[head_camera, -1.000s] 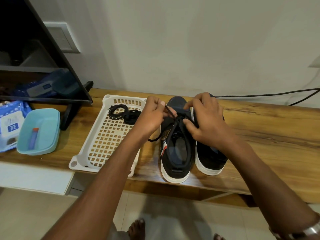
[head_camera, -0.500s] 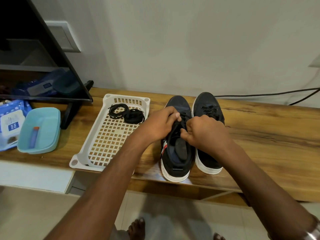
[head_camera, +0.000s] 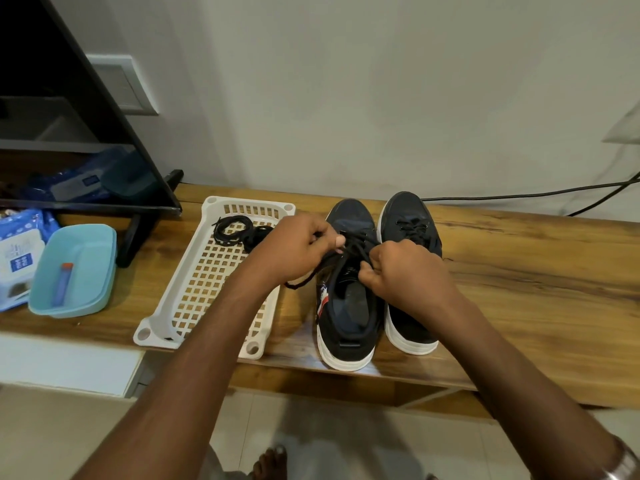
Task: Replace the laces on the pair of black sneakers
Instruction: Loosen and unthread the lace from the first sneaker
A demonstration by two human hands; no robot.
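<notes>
head view: left grip (head_camera: 298, 249) and right grip (head_camera: 405, 271) pinch lace (head_camera: 353, 249) over left sneaker (head_camera: 348, 306).

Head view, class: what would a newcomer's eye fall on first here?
Two hands, left hand and right hand, pinch a black lace over the left sneaker on the wooden bench. Beside it, a white basket holds coiled black laces.
</notes>
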